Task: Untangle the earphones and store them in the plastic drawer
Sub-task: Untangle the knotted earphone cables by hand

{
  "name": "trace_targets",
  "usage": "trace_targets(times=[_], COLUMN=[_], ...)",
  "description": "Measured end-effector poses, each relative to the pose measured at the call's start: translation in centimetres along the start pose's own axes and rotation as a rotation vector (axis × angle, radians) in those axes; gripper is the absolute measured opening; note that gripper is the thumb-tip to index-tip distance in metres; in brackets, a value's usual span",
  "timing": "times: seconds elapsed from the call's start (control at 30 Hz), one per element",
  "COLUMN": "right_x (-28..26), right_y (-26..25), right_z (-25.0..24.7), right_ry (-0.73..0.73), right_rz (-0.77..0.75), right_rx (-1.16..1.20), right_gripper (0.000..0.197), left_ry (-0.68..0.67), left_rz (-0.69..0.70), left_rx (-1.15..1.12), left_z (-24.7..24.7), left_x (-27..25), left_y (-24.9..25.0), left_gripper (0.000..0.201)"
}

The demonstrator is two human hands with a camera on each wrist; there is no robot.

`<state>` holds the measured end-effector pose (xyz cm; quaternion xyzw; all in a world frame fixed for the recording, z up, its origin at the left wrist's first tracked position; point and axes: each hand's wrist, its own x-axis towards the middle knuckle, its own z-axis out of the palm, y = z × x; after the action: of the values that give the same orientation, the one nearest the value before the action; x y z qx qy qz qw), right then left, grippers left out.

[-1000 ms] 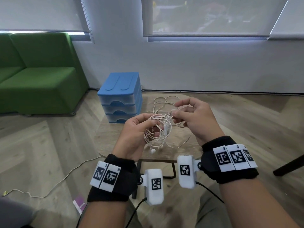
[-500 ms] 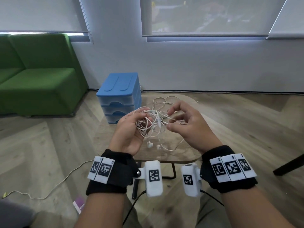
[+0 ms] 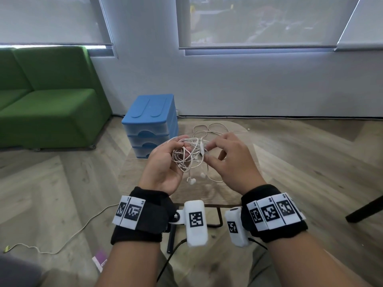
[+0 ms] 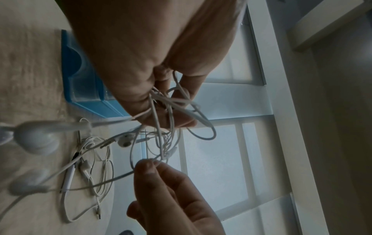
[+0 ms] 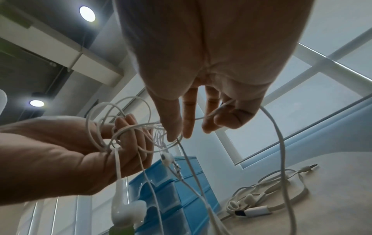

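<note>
Several loops of the thin white tangled earphones (image 3: pixel 187 157) hang over my curled left hand (image 3: pixel 163 164), above the wooden counter (image 3: pixel 132 175). My right hand (image 3: pixel 230 162) pinches one strand; I should draw it out gently, feeding slack, never tightening the knot.

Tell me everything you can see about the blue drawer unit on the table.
The blue drawer unit looks like plastic: an opaque blue top with two long moulded grooves, above three stacked translucent drawers with arched blue handle recesses. All three drawers look closed. It stands upright at the far left of the wooden table. Neither hand touches it; loose earphones lie to its right.
</note>
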<state>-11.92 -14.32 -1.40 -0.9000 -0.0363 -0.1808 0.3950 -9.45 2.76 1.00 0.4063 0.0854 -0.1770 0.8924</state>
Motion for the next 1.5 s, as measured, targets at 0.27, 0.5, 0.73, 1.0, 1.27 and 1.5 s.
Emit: trace_targets(times=[0.27,0.5,0.73,1.0,1.27,1.5], right_x=[0.5,3.0,3.5,4.7,5.8,5.8], right_y=[-0.4,-1.1,-2.3,-2.8,-3.0,-1.5], right_z=[-0.9,-2.8,-4.2,-2.9,-4.5,-6.1], right_ry=[0.019,0.128,0.092,-0.125,-0.051,0.027], right_rz=[0.131,0.168,0.258,0.268,0.244,0.258], right_rx=[0.355,0.294,0.752,0.686,1.114,1.302], right_gripper=[0.012,0.015,0.029,0.028,0.024,0.020], left_ry=[-0.010,-0.057,0.084,-0.217,-0.094,0.090], left_rz=[0.050,0.114,0.151,0.121,0.171,0.164], left_rx=[0.187,0.414,0.509,0.470,0.522,0.474], left_z=[-0.9,-1.1,-0.5,2.3,2.6,1.3], left_x=[0.4,0.8,1.9,1.6,3.4,3.9], left_y=[-0.7,-0.6,0.0,0.6,1.1,2.4], left_gripper=[0.027,0.044,0.013,0.032,0.015,0.013])
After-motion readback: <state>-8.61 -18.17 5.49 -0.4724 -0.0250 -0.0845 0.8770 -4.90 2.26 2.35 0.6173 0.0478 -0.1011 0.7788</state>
